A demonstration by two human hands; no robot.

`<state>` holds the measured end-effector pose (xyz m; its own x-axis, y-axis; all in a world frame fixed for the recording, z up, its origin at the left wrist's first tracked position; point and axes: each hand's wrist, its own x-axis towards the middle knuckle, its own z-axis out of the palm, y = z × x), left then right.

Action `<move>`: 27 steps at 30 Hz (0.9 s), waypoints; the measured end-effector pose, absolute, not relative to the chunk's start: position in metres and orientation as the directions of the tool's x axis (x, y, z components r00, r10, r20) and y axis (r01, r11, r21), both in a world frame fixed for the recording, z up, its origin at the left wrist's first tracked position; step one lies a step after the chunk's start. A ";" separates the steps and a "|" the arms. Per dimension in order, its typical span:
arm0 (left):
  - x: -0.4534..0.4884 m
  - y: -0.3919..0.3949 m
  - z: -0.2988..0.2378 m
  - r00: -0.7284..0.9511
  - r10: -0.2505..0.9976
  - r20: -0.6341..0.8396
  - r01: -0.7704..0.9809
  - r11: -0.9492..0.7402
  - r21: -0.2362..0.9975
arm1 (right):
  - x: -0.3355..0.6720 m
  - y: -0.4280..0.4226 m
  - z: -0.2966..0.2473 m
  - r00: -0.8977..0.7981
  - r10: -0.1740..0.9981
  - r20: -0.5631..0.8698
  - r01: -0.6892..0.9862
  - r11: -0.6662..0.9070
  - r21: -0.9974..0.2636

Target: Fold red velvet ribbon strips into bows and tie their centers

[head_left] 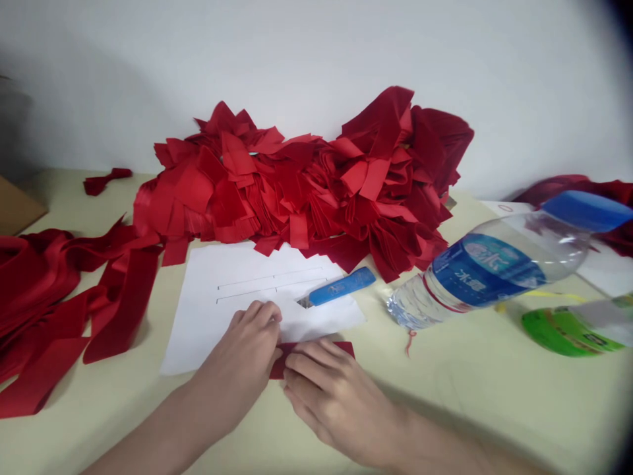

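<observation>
red ribbon strip lying flat at the lower edge of a white paper sheet ruled with thin lines, in the head view. fingers of the right hand closed together and pressed across the strip, any pinch hidden. fingers of the left hand curled narrowly, tips on the paper beside the strip's end, any hold unclear. just above, a blue utility knife with bare metal tip: risk of a nick from a careless reach, or of the strip sliding under light pressure. behind, a red ribbon heap; at left, long red ribbons; at right, a clear water bottle on its side, all on a cream table.
</observation>
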<state>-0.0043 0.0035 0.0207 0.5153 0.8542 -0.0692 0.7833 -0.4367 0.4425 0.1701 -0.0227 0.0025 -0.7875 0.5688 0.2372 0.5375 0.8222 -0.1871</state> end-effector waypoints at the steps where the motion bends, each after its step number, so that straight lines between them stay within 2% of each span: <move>1: -0.005 0.004 0.020 0.515 0.853 -0.084 0.785 -0.431 0.445 | 0.171 -0.021 0.006 -0.791 0.567 0.230 0.528 0.823 -0.211; 4: -0.005 0.004 0.020 0.523 0.846 -0.104 0.788 -0.433 0.438 | 0.180 -0.012 0.019 -0.751 0.624 0.217 0.535 0.767 -0.354; 8: -0.006 0.006 0.024 0.545 0.832 -0.107 0.779 -0.455 0.432 | 0.205 0.004 0.032 -0.550 0.809 0.208 0.661 0.574 -0.482; 14: -0.018 0.026 0.036 0.520 0.852 -0.056 0.771 -0.439 0.462 | 0.226 0.023 0.038 -0.512 0.859 0.017 0.696 0.426 -0.578; 17: -0.024 0.036 0.036 0.480 0.866 -0.137 0.792 -0.361 0.493 | 0.223 0.035 0.037 -0.512 0.850 0.126 0.713 0.502 -0.489; 20: -0.029 0.044 0.033 0.462 0.865 -0.195 0.796 -0.307 0.522 | 0.221 0.046 0.032 -0.551 0.793 0.261 0.769 0.604 -0.211; 22: -0.032 0.049 0.032 0.470 0.858 -0.206 0.787 -0.302 0.538 | 0.224 0.053 0.026 -0.562 0.790 0.245 0.806 0.590 -0.051; 23: -0.034 0.052 0.032 0.477 0.852 -0.217 0.782 -0.299 0.546 | 0.226 0.056 0.024 -0.551 0.806 0.214 0.824 0.566 -0.010; 27: -0.038 0.064 0.033 0.493 0.826 -0.275 0.779 -0.277 0.563 | 0.239 0.062 0.020 -0.441 0.890 0.115 0.898 0.438 0.049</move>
